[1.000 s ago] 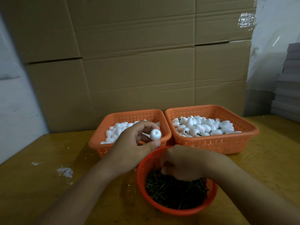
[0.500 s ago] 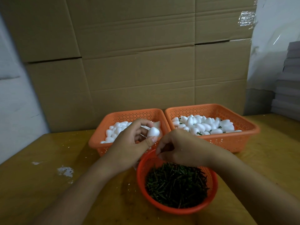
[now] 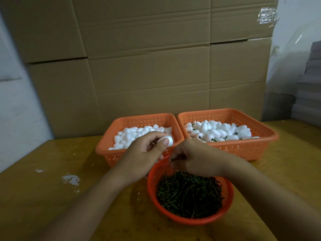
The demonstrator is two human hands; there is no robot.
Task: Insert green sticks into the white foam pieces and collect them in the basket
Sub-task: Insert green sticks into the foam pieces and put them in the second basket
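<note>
My left hand (image 3: 144,153) holds a white foam piece (image 3: 168,141) between thumb and fingers, over the front edge of the left orange basket (image 3: 104,146) of plain foam pieces (image 3: 135,131). My right hand (image 3: 196,157) is just right of it, fingers curled and pinched together above the round orange bowl (image 3: 191,221) of green sticks (image 3: 189,193). Something dark, apparently a stick, sits in the pinch, mostly hidden. The right orange basket (image 3: 243,146) holds foam pieces with green sticks in them (image 3: 218,132).
The wooden table (image 3: 52,197) has white foam crumbs (image 3: 71,178) at the left. A wall of cardboard boxes (image 3: 156,58) stands right behind the baskets. Grey stacked sheets (image 3: 309,84) rise at the far right.
My right hand has risen out of the stick bowl and moved up-left toward the foam piece. My left hand has kept its grip and stayed nearly in place.
</note>
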